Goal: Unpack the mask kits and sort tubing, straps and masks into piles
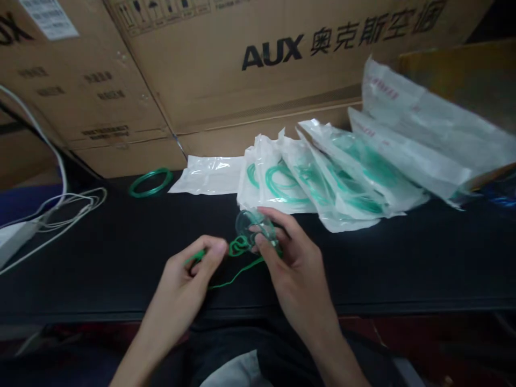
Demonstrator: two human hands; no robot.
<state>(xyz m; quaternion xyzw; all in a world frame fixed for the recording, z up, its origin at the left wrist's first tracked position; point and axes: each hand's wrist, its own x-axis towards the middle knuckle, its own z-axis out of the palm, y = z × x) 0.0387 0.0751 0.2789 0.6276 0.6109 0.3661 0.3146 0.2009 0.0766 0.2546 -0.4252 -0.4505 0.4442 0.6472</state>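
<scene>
In my right hand [292, 255] is a clear plastic mask [248, 223], gripped between thumb and fingers above the black table. A thin green elastic cord [237, 278] runs from it, part bunched in loops beside the mask and part hanging in a slack curve. My left hand [199, 263] is closed in a pinch on this cord, just left of the mask. Fingers cover part of the mask. Farther back on the left, a coil of green tubing [150, 183] lies on the table, beside a flat white pouch [213, 174].
Several clear-fronted pouches [286, 185] with green tubing overlap behind my hands. To the right, white printed packs [427, 129] lean against a box [463, 75]. Large cardboard cartons [258, 86] stand along the back. White cables [80, 207] and a power strip [20, 236] are at left.
</scene>
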